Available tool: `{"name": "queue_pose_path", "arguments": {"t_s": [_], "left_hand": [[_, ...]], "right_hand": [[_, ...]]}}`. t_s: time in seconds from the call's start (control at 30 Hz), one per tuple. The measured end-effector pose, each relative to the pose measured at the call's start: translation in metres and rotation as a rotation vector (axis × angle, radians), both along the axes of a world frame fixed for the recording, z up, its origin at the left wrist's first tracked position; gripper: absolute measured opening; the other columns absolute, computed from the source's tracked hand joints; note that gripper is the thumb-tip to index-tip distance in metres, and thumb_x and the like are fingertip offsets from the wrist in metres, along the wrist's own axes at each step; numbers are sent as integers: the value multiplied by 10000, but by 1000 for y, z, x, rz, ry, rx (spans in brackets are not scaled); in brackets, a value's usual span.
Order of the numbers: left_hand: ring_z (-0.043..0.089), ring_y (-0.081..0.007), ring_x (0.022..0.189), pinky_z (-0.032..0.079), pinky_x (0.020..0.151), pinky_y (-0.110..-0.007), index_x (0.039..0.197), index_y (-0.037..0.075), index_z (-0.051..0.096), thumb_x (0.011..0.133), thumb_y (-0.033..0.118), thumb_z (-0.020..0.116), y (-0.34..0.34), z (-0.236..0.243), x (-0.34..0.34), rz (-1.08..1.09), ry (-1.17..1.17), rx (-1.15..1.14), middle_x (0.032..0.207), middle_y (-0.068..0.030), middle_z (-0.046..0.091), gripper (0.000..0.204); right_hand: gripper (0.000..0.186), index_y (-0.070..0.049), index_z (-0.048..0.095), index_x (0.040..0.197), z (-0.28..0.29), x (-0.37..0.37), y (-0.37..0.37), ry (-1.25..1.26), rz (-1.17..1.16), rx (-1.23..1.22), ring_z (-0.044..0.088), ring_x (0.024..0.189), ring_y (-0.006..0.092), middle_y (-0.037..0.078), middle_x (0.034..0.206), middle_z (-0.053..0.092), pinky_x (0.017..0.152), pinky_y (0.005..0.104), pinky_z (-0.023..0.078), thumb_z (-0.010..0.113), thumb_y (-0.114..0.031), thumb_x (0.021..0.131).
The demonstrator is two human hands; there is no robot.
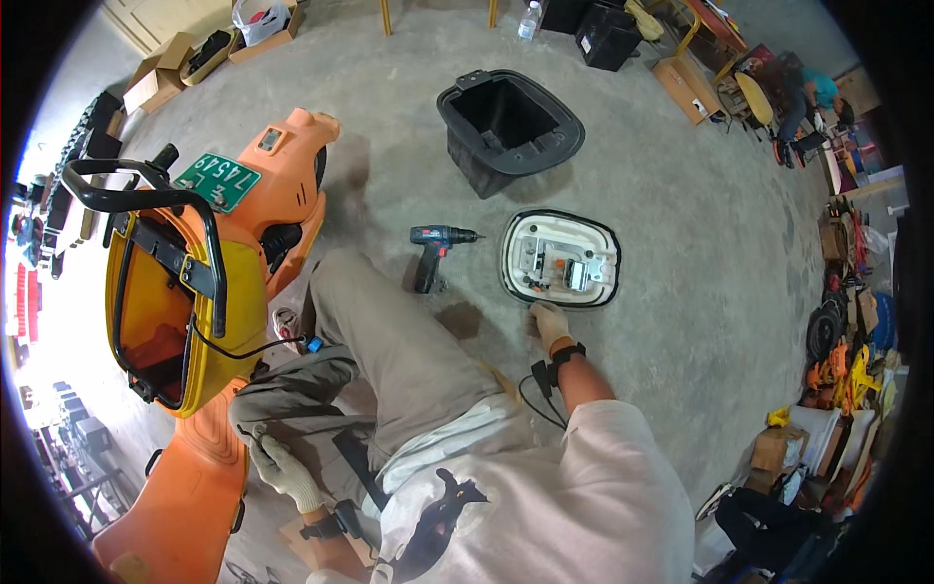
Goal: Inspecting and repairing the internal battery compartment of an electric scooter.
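My gloved left hand (284, 473) is by my left knee, its fingers closed around something small and dark that I cannot make out. Near the lower edge of a white oval lid-like tray (513, 243) with a black rim is my gloved right hand (548, 325). Its fingers are curled, and whatever they pinch is hidden. Small metal and orange parts lie inside the tray. A dark cordless drill (431, 255) lies left of it, with a few small screws (443, 286) beside its grip. Beyond the tray stands a black plastic bin (467, 161).
At my left stands an orange scooter body (282, 185) with an open yellow compartment (229, 360), a black grab bar (220, 282) and a loose black cable (238, 354) ending in a blue connector. Boxes and parts line the right side; another person (822, 92) is at far right.
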State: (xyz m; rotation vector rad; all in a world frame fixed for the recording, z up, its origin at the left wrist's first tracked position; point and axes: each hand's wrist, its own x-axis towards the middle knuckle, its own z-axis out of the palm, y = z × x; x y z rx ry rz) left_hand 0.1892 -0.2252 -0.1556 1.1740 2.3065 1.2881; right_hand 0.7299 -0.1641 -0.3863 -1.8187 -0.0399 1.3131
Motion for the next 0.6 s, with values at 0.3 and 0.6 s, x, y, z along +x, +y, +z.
{"name": "queue_pose_path", "arguments": {"t_s": [0.3, 0.6], "left_hand": [[570, -108, 829, 487, 725, -259, 1295, -32, 647, 1086, 214, 547, 3, 2, 7, 55, -29, -101, 1133, -56, 696, 338], [592, -135, 813, 491, 709, -270, 1309, -48, 640, 1081, 216, 529, 11, 4, 6, 28, 20, -107, 1126, -95, 701, 366]], "right_hand": [[182, -42, 721, 1035, 11, -15, 12, 31, 93, -69, 671, 659, 159, 45, 825, 688, 582, 316, 586, 703, -193, 936], [201, -54, 703, 1100, 0, -21, 7, 111, 187, -28, 672, 666, 158, 45, 835, 684, 589, 309, 577, 701, -185, 947]]}}
